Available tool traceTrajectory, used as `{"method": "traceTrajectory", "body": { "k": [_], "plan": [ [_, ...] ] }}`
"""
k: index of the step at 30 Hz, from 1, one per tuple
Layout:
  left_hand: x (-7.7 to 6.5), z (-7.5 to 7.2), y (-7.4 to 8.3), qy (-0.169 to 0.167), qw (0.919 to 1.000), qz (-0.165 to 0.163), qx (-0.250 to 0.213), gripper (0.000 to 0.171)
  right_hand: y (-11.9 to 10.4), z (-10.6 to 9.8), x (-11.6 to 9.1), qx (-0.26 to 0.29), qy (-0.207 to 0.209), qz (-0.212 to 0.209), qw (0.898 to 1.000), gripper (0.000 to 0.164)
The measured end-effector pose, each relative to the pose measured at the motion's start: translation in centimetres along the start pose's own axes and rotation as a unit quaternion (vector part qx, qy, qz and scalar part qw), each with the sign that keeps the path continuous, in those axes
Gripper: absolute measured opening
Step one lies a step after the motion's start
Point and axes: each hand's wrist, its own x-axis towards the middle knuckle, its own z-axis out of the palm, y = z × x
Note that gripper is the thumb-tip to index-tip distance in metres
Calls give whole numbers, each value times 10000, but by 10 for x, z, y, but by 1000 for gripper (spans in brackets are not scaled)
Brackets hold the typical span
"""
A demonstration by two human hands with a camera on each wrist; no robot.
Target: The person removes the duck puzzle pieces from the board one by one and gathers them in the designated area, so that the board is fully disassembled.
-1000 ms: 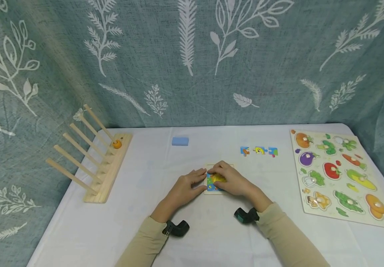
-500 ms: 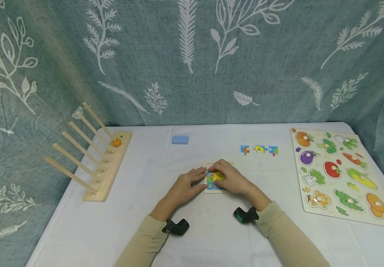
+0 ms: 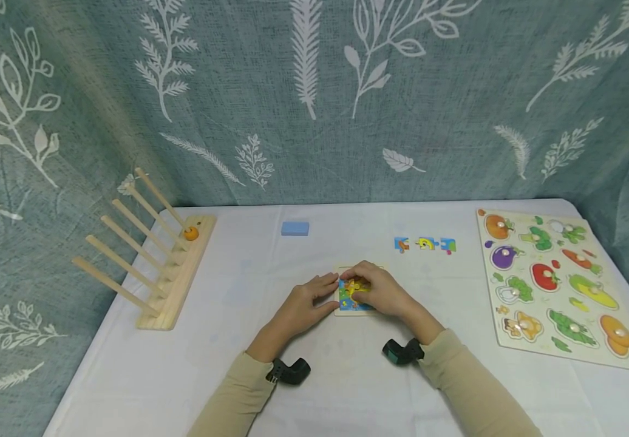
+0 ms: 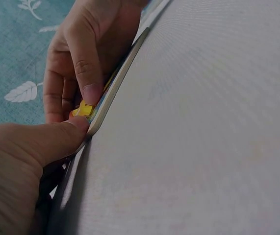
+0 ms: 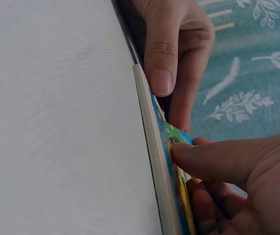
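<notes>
Pegs [image 3: 115,287], smooth wooden rods, slant above a long flat plank [image 3: 194,252]. Next lies a blue rectangular block [image 3: 295,229]. The left hand [image 3: 308,303], fingers fairly straight, touches a thin wooden puzzle board [image 3: 347,313]; the right hand [image 3: 382,294] pinches a glossy puzzle piece [image 5: 173,131] tilted over it. Beyond lie three notched pieces [image 3: 426,244], then a knobbed vegetable board [image 3: 523,261].

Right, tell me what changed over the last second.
Very little: more pattern shows in the yellow area under the right hand; perhaps the piece it pinches tilted slightly. Nothing was visibly taken or let go. The left hand stays at the left edge of the board; loose pieces, block, rack and vegetable board haven't moved.
</notes>
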Motion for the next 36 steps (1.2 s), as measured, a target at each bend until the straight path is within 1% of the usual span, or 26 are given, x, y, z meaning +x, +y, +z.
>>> {"method": "traceTrajectory", "body": {
  "k": [5,8,13,18,22,27,32,36],
  "plan": [
    [0,-1,0,-35,10000,-35,23,47,1,1,1,92,-17,47,9999,36],
    [0,-1,0,-45,9999,-80,47,47,2,1,2,44,22,43,10000,36],
    [-1,-1,-1,16,10000,-58,79,47,3,2,2,-80,148,-36,9999,36],
    [-4,-1,-1,37,9999,-108,60,47,2,1,1,31,164,-8,9999,37],
    [-5,-1,-1,63,9999,-86,39,47,0,-1,-1,65,173,-56,9998,36],
    [-4,1,-1,31,9999,-101,22,46,2,-11,-4,182,331,-65,9993,34],
    [-3,1,0,0,10000,-97,22,46,8,-26,-6,173,606,217,9978,33],
    [-2,1,1,8,10000,-93,16,47,14,-40,-11,-12,830,446,9956,32]
  ]
}}
